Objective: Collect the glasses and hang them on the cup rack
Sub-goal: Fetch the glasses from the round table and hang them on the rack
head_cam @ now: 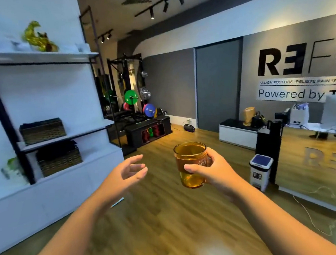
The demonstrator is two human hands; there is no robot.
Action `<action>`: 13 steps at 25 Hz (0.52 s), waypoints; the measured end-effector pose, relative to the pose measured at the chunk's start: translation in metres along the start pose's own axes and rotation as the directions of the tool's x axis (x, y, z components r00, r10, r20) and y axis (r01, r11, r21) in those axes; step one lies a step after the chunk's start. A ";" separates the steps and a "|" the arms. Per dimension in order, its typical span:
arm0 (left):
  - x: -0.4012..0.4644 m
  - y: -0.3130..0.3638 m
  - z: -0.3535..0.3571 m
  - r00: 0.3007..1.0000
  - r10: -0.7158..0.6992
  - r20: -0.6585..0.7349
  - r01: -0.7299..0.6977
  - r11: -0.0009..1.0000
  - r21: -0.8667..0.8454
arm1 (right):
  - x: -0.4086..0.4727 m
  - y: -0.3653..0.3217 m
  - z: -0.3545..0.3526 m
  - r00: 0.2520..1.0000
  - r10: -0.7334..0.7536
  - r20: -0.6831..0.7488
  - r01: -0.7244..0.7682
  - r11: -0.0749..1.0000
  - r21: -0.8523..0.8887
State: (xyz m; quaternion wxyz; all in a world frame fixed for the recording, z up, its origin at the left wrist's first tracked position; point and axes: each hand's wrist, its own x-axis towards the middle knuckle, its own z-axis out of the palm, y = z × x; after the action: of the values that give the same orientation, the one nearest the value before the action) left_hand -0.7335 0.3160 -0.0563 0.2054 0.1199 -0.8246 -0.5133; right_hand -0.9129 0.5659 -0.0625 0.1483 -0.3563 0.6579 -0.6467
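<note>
An amber see-through glass [189,162] with a brown printed band is held upright in front of me, above the wooden floor. My right hand [209,169] grips it from the right side, thumb across the front. My left hand [131,171] hovers to the left of the glass, a short gap away, fingers spread and holding nothing. No cup rack shows in this view.
A white shelving unit [48,137] with wicker baskets lines the left wall. Gym weights and a rack [134,101] stand at the back. A white pedal bin [261,170] and a black stand [271,148] sit to the right, beside a mirrored counter.
</note>
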 end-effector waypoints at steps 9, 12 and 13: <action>0.055 -0.052 -0.124 0.988 -0.035 -0.153 0.042 0.998 0.040 | 0.152 0.011 0.138 0.986 -0.059 0.157 0.053 0.998 0.044; 0.080 -0.071 -0.146 0.978 -0.054 -0.201 0.069 0.995 0.068 | 0.202 0.026 0.170 0.978 -0.066 0.200 0.058 0.997 0.045; 0.090 -0.078 -0.153 0.974 -0.060 -0.219 0.079 0.994 0.077 | 0.221 0.034 0.180 0.974 -0.068 0.214 0.059 0.997 0.052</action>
State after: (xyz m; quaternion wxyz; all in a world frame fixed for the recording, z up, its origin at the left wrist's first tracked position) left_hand -0.7442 0.1224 -0.0477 0.2703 0.2124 -0.8138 -0.4686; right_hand -0.9592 0.2830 -0.0574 0.2059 -0.4416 0.6115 -0.6234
